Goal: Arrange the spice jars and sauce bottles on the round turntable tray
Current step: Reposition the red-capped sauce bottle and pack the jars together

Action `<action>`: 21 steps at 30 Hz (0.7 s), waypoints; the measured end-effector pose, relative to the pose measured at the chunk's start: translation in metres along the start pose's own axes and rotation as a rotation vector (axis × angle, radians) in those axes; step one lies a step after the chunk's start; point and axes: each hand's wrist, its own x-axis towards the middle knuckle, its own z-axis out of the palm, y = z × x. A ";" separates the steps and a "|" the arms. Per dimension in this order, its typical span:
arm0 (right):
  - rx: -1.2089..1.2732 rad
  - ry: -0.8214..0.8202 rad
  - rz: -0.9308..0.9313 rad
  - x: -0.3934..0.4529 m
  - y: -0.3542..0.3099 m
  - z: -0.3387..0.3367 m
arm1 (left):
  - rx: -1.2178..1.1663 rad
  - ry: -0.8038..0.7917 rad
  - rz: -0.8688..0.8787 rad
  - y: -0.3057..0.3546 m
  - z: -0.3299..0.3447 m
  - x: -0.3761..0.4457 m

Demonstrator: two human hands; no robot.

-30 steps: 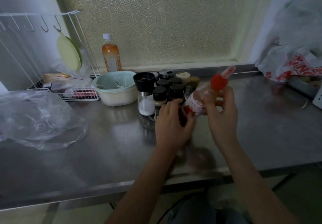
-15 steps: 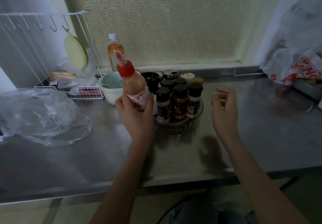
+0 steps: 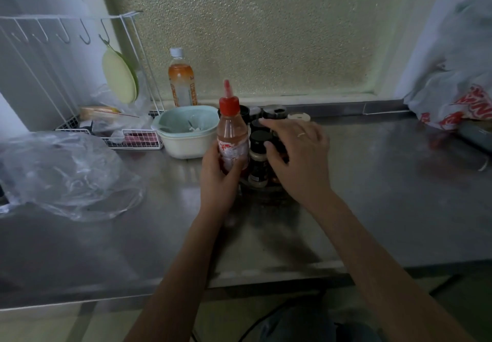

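Two hands at the round turntable tray (image 3: 262,185) on steel tabletop (image 3: 372,182): left hand (image 3: 217,175) fingers clamped on upright red-capped clear sauce bottle (image 3: 232,131) at tray's left edge; right hand (image 3: 298,155) fingers spread over black-lidded spice jars (image 3: 259,155)

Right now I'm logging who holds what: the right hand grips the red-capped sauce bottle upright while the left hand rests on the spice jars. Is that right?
The hands are swapped. In the head view, the left hand grips the red-capped sauce bottle upright, while the right hand rests on the spice jars.
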 end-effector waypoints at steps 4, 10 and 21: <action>-0.021 -0.068 -0.017 0.001 0.006 0.016 | 0.005 -0.047 0.017 0.006 -0.001 -0.001; -0.050 -0.059 -0.007 -0.003 0.007 0.013 | 0.113 -0.137 -0.026 -0.003 0.003 -0.001; 0.204 0.069 0.064 -0.017 0.012 0.004 | 0.123 -0.073 -0.011 -0.009 0.007 0.000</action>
